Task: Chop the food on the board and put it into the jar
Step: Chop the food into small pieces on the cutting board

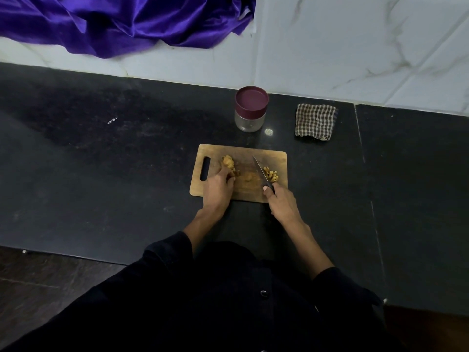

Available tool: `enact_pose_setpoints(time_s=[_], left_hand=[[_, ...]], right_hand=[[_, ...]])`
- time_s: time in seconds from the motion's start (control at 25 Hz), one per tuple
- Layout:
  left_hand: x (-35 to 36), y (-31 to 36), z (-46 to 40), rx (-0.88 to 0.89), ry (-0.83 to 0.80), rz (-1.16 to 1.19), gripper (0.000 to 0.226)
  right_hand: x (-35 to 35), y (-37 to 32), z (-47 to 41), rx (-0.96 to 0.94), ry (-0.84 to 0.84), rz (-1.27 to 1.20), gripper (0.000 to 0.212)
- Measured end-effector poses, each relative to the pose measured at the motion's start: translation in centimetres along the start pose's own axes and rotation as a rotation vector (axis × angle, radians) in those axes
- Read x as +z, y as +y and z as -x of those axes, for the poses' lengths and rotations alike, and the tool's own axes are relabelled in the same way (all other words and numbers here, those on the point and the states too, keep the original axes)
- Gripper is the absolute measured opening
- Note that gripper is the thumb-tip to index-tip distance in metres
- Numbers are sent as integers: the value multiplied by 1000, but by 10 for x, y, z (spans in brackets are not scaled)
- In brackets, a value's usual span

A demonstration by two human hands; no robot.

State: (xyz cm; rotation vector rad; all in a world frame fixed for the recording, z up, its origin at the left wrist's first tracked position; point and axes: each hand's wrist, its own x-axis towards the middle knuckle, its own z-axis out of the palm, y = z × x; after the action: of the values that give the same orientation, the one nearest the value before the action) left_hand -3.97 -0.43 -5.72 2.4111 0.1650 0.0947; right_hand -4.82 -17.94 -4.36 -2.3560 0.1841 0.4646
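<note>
Black counter: checked cloth beside lidded jar.

The left hand is covering the near end of the yellow-brown food, so how much food sits under the fingers is not showing. What kind of food it is, is too small and dim to tell. The right hand is hiding most of the black handle of the knife. The blade is covering the edge of the chopped pieces. The lid is hiding the mouth of the jar, and the inside is too dim to see. The purple cloth is running off the top and left edges. The person's dark sleeves are running off the bottom.
</note>
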Motion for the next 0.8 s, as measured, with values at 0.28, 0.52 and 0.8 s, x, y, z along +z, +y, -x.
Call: enact_pose_setpoints(time_s=[0.28,0.52,0.8], left_hand=[[1,3,0,0,-14,-32,15],[-1,15,-1,-5,-29,101,17],[10,29,-14,3,-160,125,17]], right_hand=[[1,0,-1,11,7,14,28],[0,-1,-2,16,2,22,27],[-1,-3,-1,20,-7,19,24]])
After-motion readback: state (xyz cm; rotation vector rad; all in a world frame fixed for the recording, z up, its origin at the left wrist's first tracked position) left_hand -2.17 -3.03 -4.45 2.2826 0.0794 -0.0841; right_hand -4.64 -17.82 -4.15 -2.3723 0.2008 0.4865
